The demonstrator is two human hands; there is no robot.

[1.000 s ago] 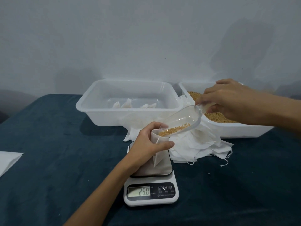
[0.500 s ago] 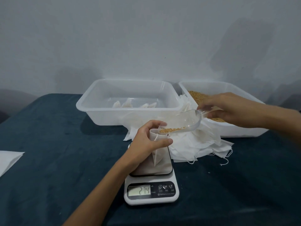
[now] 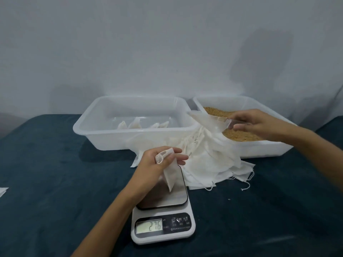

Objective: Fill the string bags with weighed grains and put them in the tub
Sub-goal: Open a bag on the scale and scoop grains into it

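Bag (image 3: 169, 171) pinched in left hand (image 3: 159, 164), standing on scale (image 3: 163, 216)

The bag's (image 3: 169, 175) contents were hidden; white paper (image 3: 2, 191) was cut off at the left edge; the scale's button labels (image 3: 179, 222) were unreadable.

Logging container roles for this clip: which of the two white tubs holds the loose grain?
The right tub, under the right hand with the scoop; brown grain covers its floor. The left tub holds only small white bags.
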